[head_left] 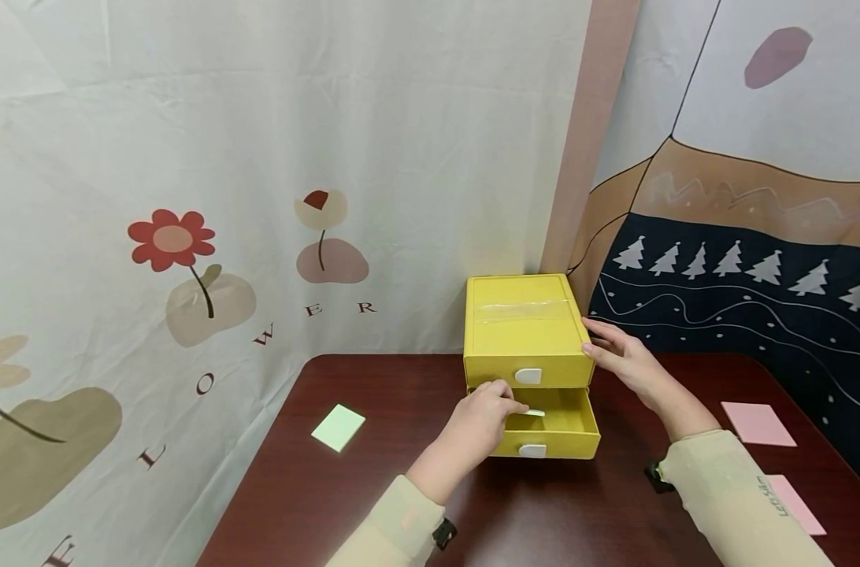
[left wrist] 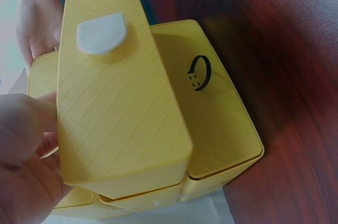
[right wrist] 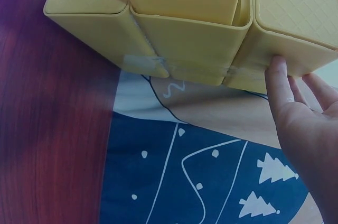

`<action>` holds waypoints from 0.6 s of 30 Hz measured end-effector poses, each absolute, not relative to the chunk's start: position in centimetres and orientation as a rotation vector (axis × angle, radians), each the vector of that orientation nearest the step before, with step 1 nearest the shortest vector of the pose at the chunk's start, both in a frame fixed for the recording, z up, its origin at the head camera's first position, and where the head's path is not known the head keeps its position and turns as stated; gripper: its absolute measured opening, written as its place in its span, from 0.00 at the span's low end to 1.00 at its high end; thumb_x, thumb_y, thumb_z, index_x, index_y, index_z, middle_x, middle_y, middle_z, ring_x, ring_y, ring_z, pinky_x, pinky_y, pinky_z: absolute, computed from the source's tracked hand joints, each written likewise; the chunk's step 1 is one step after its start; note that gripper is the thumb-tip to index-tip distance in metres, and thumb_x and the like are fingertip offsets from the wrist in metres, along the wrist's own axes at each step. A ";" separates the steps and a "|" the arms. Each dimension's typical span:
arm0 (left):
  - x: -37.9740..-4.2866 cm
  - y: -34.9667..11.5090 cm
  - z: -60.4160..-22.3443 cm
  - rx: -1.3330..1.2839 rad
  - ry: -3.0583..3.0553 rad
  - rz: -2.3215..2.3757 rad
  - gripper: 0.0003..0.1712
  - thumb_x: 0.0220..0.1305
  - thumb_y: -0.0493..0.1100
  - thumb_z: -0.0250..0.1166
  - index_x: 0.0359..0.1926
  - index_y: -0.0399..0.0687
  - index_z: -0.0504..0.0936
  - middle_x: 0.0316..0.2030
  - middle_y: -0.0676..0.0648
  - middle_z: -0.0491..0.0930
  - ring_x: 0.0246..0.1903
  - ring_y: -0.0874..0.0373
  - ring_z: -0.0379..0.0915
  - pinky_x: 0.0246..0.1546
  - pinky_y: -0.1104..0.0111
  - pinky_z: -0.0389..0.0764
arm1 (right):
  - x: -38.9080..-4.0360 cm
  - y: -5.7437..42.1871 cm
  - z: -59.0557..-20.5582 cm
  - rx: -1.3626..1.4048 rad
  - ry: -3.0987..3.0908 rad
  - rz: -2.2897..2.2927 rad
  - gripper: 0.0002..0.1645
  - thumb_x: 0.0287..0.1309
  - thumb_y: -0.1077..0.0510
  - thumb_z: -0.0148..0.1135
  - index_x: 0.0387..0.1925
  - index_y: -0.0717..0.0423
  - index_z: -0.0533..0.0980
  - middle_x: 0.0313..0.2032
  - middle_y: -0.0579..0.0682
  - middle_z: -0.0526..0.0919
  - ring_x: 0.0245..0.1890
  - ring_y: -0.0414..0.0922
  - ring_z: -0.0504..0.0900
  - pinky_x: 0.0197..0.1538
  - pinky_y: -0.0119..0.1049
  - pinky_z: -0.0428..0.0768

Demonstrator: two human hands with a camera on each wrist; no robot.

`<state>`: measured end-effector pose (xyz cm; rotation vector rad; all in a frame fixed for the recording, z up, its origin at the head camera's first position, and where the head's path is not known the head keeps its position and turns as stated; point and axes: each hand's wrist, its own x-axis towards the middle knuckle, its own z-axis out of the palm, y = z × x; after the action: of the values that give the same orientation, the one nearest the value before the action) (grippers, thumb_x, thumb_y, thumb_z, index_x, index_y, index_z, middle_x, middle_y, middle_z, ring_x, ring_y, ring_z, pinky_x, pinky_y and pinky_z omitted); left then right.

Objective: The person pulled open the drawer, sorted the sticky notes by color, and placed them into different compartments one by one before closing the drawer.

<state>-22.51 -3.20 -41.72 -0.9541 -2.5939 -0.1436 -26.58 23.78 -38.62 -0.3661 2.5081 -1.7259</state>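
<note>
A yellow drawer cabinet (head_left: 518,337) stands on the table; both wrist views show it has three tiers. Its middle drawer (head_left: 568,446), with a white pull tab, is pulled out below the top drawer. Over that drawer's opening, my left hand (head_left: 481,421) pinches a small pale flat piece (head_left: 535,413) at its fingertips. In the left wrist view that piece is hidden behind the drawer front. My right hand (head_left: 632,367) rests its extended fingers against the right side of the top tier. In the right wrist view, fingertips (right wrist: 277,68) touch the cabinet's side.
On the dark red table (head_left: 288,504) a pale green square pad (head_left: 339,428) lies to the left. Two pink pads (head_left: 759,424) lie at the right, one partly covered by the sleeve. Printed curtains hang behind. A black curved shape (left wrist: 207,73) shows on the lowest drawer's front.
</note>
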 end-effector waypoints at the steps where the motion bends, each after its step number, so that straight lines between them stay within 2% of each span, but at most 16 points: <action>1: -22.6 -3.2 -41.7 -0.962 -2.591 -0.148 0.21 0.55 0.31 0.64 0.40 0.64 0.88 0.32 0.58 0.74 0.34 0.64 0.71 0.26 0.79 0.73 | -26.6 23.8 -38.6 -0.367 2.508 -1.725 0.40 0.67 0.47 0.52 0.73 0.54 0.51 0.73 0.61 0.46 0.67 0.63 0.59 0.65 0.62 0.59; 10: -22.8 -3.3 -41.7 -0.972 -2.617 -0.235 0.20 0.54 0.31 0.63 0.41 0.62 0.88 0.31 0.57 0.73 0.34 0.64 0.70 0.29 0.79 0.73 | -26.4 23.7 -38.5 -0.356 2.497 -1.723 0.40 0.67 0.46 0.52 0.73 0.54 0.50 0.73 0.61 0.45 0.68 0.64 0.57 0.65 0.62 0.59; 18: -22.8 -3.6 -41.8 -0.967 -2.557 -0.306 0.16 0.55 0.36 0.66 0.42 0.61 0.87 0.34 0.57 0.75 0.35 0.65 0.72 0.32 0.79 0.74 | -26.5 23.8 -38.5 -0.369 2.509 -1.721 0.40 0.67 0.47 0.52 0.73 0.54 0.50 0.73 0.61 0.46 0.67 0.63 0.59 0.65 0.62 0.59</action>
<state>-22.81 -3.65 -41.75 -0.9668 -2.5575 -0.3060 -26.51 23.82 -38.54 -0.3691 2.5088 -1.7208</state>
